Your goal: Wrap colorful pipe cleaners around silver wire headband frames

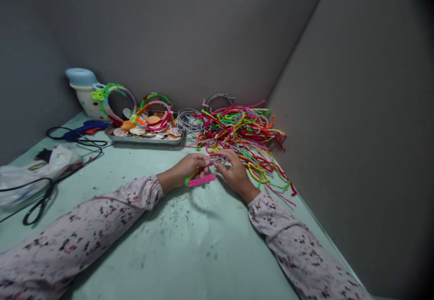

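Note:
My left hand (pixel 187 168) is closed around one end of a pink pipe-cleaner piece (pixel 202 180) that lies across the pale green table (pixel 190 245). My right hand (pixel 233 169) pinches the other part of the same piece, its fingertips meeting the left hand's. A green and yellow strand shows under the left fingers. Just beyond both hands lies a big heap of coloured pipe cleaners (pixel 242 130).
A metal tray (pixel 145 138) with shells and wrapped headbands stands at the back. A blue-lidded jar (pixel 83 89), a blue glue gun (pixel 84 129) with black cord, scissors (pixel 37 207) and a plastic bag (pixel 40 169) lie left. Grey walls close the back and right.

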A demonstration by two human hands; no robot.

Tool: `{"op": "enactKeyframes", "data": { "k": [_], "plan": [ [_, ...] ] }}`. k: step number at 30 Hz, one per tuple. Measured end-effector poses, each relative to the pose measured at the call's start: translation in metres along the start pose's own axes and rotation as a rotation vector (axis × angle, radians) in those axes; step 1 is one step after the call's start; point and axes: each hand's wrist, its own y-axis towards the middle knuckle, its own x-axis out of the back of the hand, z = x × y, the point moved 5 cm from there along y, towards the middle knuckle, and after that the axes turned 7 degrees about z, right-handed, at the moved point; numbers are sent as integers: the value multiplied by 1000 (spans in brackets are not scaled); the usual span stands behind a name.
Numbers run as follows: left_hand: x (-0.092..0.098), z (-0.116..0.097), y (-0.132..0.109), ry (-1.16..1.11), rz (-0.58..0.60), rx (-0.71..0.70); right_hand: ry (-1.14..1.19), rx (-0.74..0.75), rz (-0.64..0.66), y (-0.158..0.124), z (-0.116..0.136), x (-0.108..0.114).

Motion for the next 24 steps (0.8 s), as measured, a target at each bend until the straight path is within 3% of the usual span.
{"op": "enactKeyframes", "data": {
  "k": [3, 6, 18, 24],
  "plan": [
    [-2, -7, -3, 120, -128, -90, 26, -68, -55, 0, -1, 5],
    [-1, -11, -5, 195, -178, -157, 22, -93, -87, -2, -1, 8],
    [-4, -10, -5, 127, -99, -77, -128, -13, -73, -3, 5, 6],
    [0, -9, -4, 59, -118, -98, -151, -3, -72, -3, 7, 5]
  ]
}}
